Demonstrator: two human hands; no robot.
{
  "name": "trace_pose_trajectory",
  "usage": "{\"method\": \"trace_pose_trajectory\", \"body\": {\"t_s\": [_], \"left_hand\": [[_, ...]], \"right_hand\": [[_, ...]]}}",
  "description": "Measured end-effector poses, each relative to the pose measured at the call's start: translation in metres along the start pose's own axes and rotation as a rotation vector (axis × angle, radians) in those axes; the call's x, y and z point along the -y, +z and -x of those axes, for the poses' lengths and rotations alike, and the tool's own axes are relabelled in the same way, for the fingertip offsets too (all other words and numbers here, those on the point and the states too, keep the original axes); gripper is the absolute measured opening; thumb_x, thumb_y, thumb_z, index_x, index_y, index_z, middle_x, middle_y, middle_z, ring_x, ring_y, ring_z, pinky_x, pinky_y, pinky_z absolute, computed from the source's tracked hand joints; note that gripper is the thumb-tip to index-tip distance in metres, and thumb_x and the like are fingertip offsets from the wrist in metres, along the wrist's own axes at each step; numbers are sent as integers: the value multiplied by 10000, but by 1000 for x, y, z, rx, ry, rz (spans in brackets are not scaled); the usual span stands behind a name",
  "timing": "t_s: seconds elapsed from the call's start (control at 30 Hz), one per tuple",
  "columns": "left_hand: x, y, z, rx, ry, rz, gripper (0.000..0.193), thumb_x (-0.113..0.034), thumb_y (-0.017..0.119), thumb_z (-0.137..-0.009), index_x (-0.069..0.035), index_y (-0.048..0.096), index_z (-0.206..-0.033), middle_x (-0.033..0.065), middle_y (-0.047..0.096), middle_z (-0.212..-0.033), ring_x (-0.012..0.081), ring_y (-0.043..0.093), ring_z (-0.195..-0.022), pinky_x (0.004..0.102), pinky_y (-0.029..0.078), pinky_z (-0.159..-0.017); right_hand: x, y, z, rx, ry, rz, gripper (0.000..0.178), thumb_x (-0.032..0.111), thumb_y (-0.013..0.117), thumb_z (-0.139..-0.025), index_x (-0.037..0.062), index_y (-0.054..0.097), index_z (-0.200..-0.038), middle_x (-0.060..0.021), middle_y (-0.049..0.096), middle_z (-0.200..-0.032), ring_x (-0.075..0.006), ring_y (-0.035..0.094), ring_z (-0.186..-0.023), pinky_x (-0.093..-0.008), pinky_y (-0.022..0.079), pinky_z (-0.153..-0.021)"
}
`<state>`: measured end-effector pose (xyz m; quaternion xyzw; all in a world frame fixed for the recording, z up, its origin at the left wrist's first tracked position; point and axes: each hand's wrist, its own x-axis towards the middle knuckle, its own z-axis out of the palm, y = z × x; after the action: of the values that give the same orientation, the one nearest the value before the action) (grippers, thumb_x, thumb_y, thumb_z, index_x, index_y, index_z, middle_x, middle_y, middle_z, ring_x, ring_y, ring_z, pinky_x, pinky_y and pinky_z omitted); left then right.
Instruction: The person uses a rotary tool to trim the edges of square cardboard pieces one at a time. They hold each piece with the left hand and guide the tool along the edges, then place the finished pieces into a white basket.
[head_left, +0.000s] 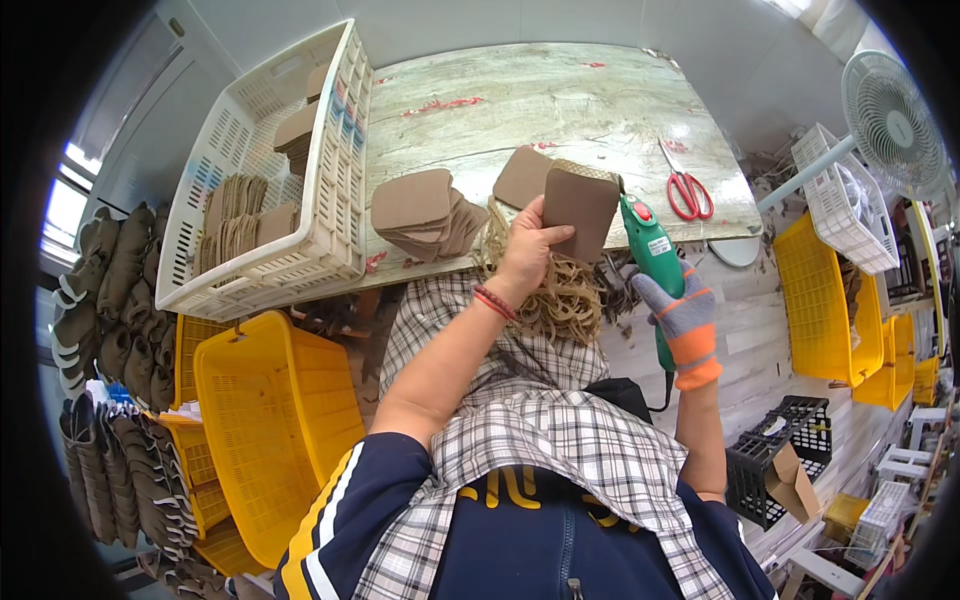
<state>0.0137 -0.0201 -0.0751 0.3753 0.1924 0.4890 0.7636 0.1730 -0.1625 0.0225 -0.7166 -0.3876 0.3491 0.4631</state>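
Note:
My left hand (pixel 528 252) grips a flat brown rounded piece of sheet material (pixel 588 210) by its left edge, thumb on top. In my right hand (pixel 688 325), in a grey and orange glove, is a green corded electric hand cutter (pixel 650 245). Its head is close to the piece's right edge; whether the two touch is hard to tell. Another brown piece (pixel 519 177) lies behind the held one. To the left, a fanned stack of similar pieces (pixel 418 212) rests on the table. Curly tan trimmings (pixel 562 312) hang at the table's front edge over my plaid apron.
Red-handled scissors (pixel 689 192) lie on the table (pixel 500 95) at the right. A white crate (pixel 350 180) with stacked brown pieces stands on its left side. Yellow bins (pixel 285 420) stand left below, another yellow bin (pixel 815 300) and a black crate (pixel 760 465) on the right, near a fan (pixel 897 125).

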Motion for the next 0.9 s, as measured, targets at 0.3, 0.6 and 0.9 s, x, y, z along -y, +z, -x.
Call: {"method": "trace_pose_trajectory", "body": {"t_s": [0.3,0.6,0.9], "left_hand": [[-57,-22,0,176,-182,-445,386,118,556,-755,-17,603,-1114,10,642,-1027,95,585,-940,251,465,-861],[-61,-34,10,324,-378,-634,487,116,592,-720,-18,585,-1188,-9,628,-1098,83,562,-999,246,439,-912],[-60,-21,20,400,-419,-808,423,105,601,-719,-23,580,-1122,-20,611,-1004,83,553,-927,239,454,-830]], "right_hand": [[-15,-25,9,196,-27,122,480,262,797,-743,-4,579,-1077,-23,616,-715,-61,531,-575,-227,436,-509],[-45,-17,15,182,-154,299,571,356,814,-711,-9,586,-1086,-106,672,-805,-131,627,-696,-282,507,-632],[-35,-4,14,206,10,75,526,318,813,-718,-13,591,-1063,-41,620,-707,-72,553,-557,-234,453,-508]]}}
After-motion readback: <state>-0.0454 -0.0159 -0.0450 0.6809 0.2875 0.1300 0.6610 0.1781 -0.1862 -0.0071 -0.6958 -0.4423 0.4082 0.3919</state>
